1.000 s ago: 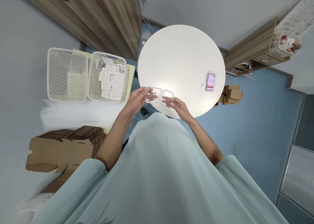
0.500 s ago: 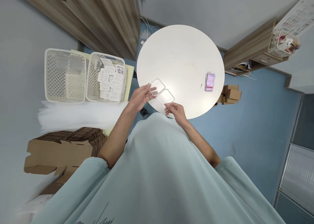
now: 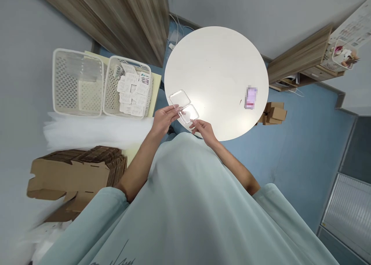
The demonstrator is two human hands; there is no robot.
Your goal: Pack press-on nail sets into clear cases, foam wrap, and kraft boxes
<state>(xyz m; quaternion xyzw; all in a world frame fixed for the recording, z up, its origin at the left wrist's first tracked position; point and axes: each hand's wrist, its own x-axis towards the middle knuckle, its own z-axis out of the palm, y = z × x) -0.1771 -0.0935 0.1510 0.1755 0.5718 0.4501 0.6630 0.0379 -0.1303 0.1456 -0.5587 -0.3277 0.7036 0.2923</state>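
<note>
A clear plastic hinged case (image 3: 180, 98) is spread open over the near left edge of the round white table (image 3: 220, 56). Its two square halves lie side by side, joined near the middle. My left hand (image 3: 164, 120) grips the case at its left side, close to the joint, with some fingers behind the clear plastic. At the near corner of the lower half, my right hand (image 3: 205, 130) pinches the rim between thumb and fingers. Nothing shows inside either half.
On the table's right lies a pixelated purple item (image 3: 251, 98). To the left stand a white basket of printed cards or packets (image 3: 131, 91) and another holding clear plastic (image 3: 78, 85). White sheets (image 3: 98, 131) and flattened cardboard boxes (image 3: 69, 176) lie nearer; small brown boxes (image 3: 274, 113) sit right.
The case has shifted slightly left and turned in my hands. My left hand has moved from the upper half down toward the joint; the right still pinches the lower half.
</note>
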